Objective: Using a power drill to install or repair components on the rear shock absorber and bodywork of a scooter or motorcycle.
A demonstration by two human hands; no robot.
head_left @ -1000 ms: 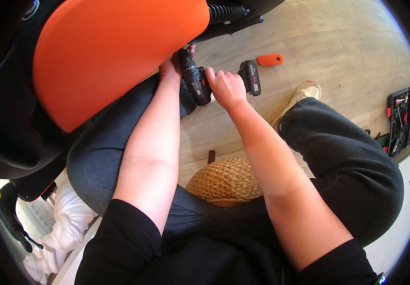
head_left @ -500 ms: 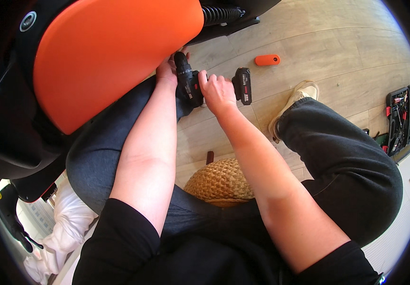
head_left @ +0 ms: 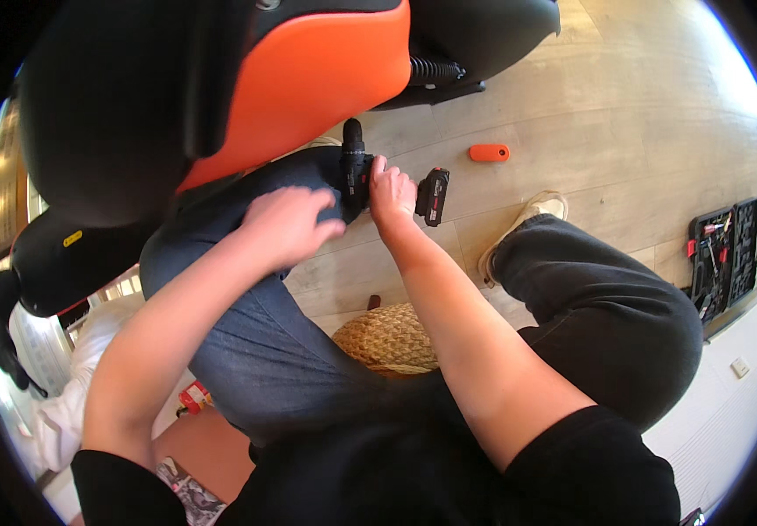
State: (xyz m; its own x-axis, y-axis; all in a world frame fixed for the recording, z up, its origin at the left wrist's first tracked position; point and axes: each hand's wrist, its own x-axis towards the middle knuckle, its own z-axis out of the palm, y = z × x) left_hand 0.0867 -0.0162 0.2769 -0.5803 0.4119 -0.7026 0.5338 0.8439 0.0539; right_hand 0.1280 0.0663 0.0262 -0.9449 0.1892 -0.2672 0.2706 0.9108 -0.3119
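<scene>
My right hand (head_left: 392, 191) grips a black cordless drill (head_left: 353, 171) by its handle, between the chuck and the battery (head_left: 434, 197). The drill lies sideways above my left knee, chuck pointing away from me, just below the orange panel (head_left: 313, 74) of a large black-and-orange machine. My left hand (head_left: 289, 223) is off the drill, over my left thigh, fingers loosely apart and motion-blurred, holding nothing visible.
A black coiled spring (head_left: 435, 68) shows on the machine. A small orange piece (head_left: 488, 152) lies on the wood floor (head_left: 598, 105). An open black toolbox (head_left: 723, 250) is at the right, a woven seat (head_left: 378, 337) below me, white cloth (head_left: 67, 412) at lower left.
My left hand has left the machine and come back toward me. My right hand still holds the drill. The view has shifted, showing more of the machine's black upper part.
</scene>
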